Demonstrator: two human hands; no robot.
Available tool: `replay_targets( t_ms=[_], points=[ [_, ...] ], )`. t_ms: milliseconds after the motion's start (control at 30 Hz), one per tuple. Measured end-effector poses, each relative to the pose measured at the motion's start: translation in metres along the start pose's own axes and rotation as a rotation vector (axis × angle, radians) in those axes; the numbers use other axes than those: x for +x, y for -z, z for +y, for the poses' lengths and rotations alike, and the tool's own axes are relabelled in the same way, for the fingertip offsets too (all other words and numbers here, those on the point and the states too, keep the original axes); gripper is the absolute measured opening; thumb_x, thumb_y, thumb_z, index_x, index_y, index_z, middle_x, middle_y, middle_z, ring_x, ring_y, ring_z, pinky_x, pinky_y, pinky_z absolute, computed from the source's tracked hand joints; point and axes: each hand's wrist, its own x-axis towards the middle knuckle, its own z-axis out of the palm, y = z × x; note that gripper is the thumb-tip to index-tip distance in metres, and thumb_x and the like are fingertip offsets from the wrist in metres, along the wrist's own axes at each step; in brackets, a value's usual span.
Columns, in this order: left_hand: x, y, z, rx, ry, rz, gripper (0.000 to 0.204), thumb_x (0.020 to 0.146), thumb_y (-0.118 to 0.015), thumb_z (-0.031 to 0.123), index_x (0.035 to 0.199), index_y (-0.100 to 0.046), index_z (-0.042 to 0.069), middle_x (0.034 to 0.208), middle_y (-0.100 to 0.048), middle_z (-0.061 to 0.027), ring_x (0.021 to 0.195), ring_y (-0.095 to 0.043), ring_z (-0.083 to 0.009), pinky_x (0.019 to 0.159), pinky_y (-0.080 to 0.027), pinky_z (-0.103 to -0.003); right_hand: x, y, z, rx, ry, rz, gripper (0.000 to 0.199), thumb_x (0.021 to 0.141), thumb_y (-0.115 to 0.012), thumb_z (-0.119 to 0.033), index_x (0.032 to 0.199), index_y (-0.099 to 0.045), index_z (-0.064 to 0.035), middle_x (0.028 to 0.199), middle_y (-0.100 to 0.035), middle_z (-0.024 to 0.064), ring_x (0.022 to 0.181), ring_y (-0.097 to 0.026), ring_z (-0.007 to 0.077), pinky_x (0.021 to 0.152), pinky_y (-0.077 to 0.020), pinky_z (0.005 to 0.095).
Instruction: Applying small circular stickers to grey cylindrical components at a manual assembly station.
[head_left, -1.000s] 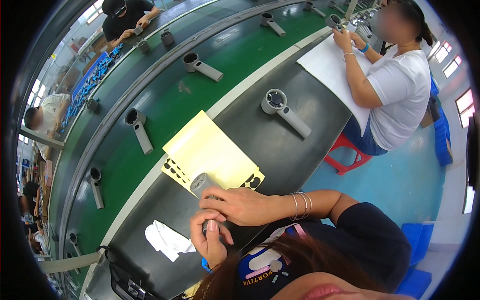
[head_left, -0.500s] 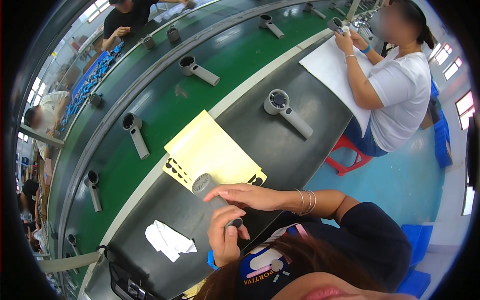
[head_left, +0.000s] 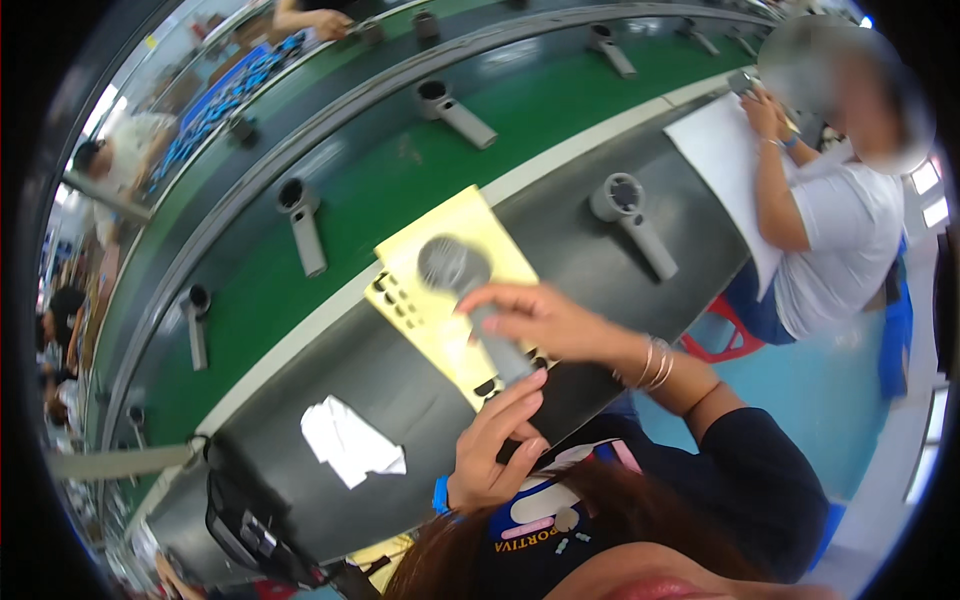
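Observation:
A grey handheld fan (head_left: 497, 350), somewhat blurred, is tilted above the yellow sheets with its round grille head toward the conveyor. My right hand (head_left: 548, 318) pinches its handle just below the head, thumb and fingers closed around it. At the handle's lower end is my left hand (head_left: 495, 445), its fingers stretched out and the fingertips against or close beside that end. Beneath the fan lie yellow sheets (head_left: 400, 245) carrying black, partly rounded stickers. Another grey fan (head_left: 640, 235) rests on the dark worktop to the right of the sheets.
A crumpled white cloth (head_left: 350, 445) lies on the worktop (head_left: 290, 490), with a black bag (head_left: 250, 525) at lower left. Several fan bodies sit on the green conveyor (head_left: 370, 190). A co-worker in a white shirt (head_left: 840, 210) sits at right beside a white sheet (head_left: 715, 160).
The fan has swung up and right over the yellow sheets, its whole handle now showing. My left hand's curled fingers have straightened at the handle's end. The view has shifted.

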Motion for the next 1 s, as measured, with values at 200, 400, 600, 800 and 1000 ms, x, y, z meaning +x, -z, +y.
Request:
replay_targets(
  t_ms=[200,400,600,800,1000],
  points=[
    [-0.009,0.022,0.013,0.099,0.169,0.102,0.032,0.089,-0.048,-0.002,0.121,-0.051,-0.005,0.108,-0.063,-0.02,0.064,-0.061,-0.0144,0.061,-0.051,-0.024,0.104,0.054,-0.005,-0.676,0.216,0.232,0.026,0.089,-0.047,-0.011,0.113,-0.059,-0.0101,0.07,-0.053,0.0069,0.066,-0.051,0.0112,0.061,-0.0428,0.0277],
    [-0.013,0.052,0.031,0.386,0.233,0.113,0.021,0.088,-0.052,-0.001,0.106,-0.062,-0.004,0.099,-0.065,-0.0133,0.068,-0.06,-0.0143,0.062,-0.051,-0.025,0.236,0.071,0.027,-1.108,0.5,0.377,0.019,0.09,-0.046,-0.013,0.105,-0.058,-0.0088,0.085,-0.059,0.02,0.076,-0.058,0.0365,0.069,-0.0463,0.0419],
    [0.011,0.147,0.005,0.603,0.327,0.241,0.023,0.089,-0.058,0.012,0.11,-0.06,0.002,0.094,-0.063,-0.0077,0.072,-0.059,-0.0106,0.065,-0.049,-0.024,0.28,0.077,0.059,-1.356,0.359,0.38,0.026,0.091,-0.045,-0.019,0.114,-0.055,-0.0129,0.094,-0.057,0.0245,0.087,-0.057,0.0431,0.077,-0.0475,0.0506],
    [0.055,0.259,-0.07,1.116,0.257,0.502,0.051,0.077,-0.07,0.02,0.122,-0.051,0.003,0.115,-0.057,-0.0188,0.096,-0.059,-0.0318,0.079,-0.049,-0.038,0.255,0.095,0.039,-1.468,0.493,0.749,0.046,0.088,-0.057,-0.03,0.128,-0.044,-0.0127,0.109,-0.056,0.0216,0.097,-0.056,0.0418,0.076,-0.048,0.0509],
    [0.111,0.286,-0.113,1.256,0.459,0.56,0.061,0.078,-0.066,0.036,0.12,-0.048,-0.003,0.112,-0.055,-0.0269,0.103,-0.053,-0.0435,0.088,-0.044,-0.047,0.252,0.15,0.064,-1.302,0.122,0.499,0.049,0.083,-0.063,-0.032,0.12,-0.051,-0.002,0.11,-0.054,0.0233,0.105,-0.053,0.037,0.082,-0.0468,0.0477]
  ],
)
